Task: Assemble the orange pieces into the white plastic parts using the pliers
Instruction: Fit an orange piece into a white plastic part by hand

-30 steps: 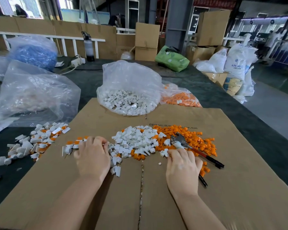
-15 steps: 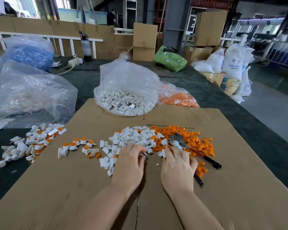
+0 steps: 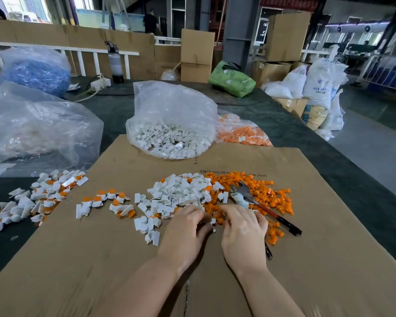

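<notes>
Pliers [image 3: 258, 205] lie on orange pieces [image 3: 268, 193]; both hands' fingers curl together, grip indiscernible.

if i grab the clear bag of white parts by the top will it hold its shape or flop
The clear bag looks like thin, crinkled film, so it would likely flop. The white parts pooled at its bottom probably sag and shift when lifted. Its mouth seems open, so tipping it might spill them onto the cardboard.
</notes>
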